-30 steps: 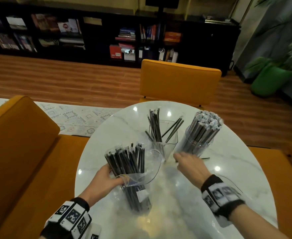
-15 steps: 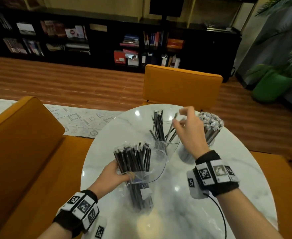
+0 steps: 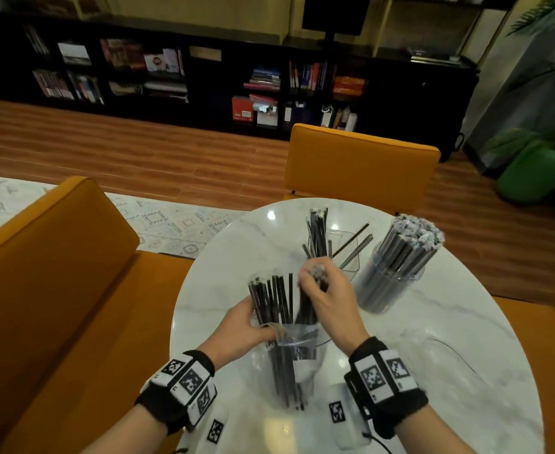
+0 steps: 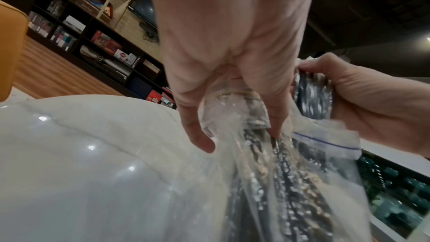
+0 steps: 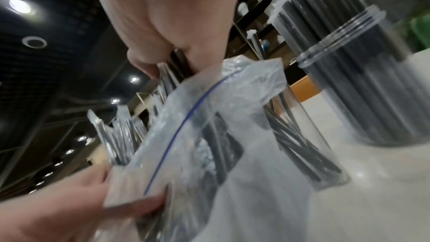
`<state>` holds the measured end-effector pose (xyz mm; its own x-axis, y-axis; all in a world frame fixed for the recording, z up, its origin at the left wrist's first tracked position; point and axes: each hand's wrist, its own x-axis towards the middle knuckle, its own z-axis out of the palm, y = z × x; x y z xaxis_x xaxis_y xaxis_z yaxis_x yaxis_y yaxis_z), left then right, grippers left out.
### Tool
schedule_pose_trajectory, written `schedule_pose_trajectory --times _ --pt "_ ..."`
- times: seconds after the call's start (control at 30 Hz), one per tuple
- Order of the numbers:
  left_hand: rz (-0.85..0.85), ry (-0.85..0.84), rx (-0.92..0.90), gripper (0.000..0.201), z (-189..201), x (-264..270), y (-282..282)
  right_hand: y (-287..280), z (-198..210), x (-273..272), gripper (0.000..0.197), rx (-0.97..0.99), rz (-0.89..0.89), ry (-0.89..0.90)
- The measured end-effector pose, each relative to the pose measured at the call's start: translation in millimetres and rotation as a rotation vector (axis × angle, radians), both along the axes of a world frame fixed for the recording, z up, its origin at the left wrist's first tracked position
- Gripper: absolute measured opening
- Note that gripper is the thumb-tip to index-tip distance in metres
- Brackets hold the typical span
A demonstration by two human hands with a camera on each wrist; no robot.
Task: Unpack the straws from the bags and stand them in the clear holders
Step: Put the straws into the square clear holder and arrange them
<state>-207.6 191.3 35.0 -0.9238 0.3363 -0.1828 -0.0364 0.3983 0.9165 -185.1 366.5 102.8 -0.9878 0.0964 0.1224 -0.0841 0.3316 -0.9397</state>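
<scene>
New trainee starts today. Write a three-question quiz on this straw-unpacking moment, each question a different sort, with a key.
1. True or false: the left hand holds the bag.
2. The right hand grips: A) a few straws at the bag's mouth; B) the round holder; C) nothing.
3. Fill in: the fuller holder is the ____ one, not the square holder.

Key: 1 true; 2 A; 3 round.

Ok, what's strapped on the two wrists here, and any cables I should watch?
Bare forearms, no sleeves. Each wrist wears a black band: left wristband, right wristband. Both carry white blocks printed with black square-pattern markers. A pale box with its own marker sits by the right band, and a thin black cable trails from it.
</scene>
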Motion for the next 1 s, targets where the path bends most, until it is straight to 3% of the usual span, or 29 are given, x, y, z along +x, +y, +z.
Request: schedule_pose_trajectory --times 0.13,0.4,0.6,0.73,0.83,0.9,1.0 --pt "-0.022 0.006 0.041 0.046 10 0 4 15 38 -7 0.008 0.004 -0.086 0.092" --pt "-0.014 0.043 0.077 0.047 22 -9 11 50 144 -14 0.018 0.037 -0.184 0.518" --pt "0.005 0.038 0.073 0.045 17 -5 5 85 199 -35 0.012 -0.109 -0.312 0.809" --pt "0.017 0.009 0.04 0.045 11 2 1 80 169 -64 0.012 0.083 -0.483 0.804" --pt "0.029 -0.007 0.037 0.045 10 6 -1 61 109 -77 0.004 0.226 -0.334 0.71" --pt "0.038 -0.012 0.044 0.043 11 8 -3 52 68 -77 0.016 0.277 -0.226 0.633" --pt "0.053 -0.014 0.037 0.042 11 9 -8 48 34 -74 0.009 0.297 -0.231 0.466"
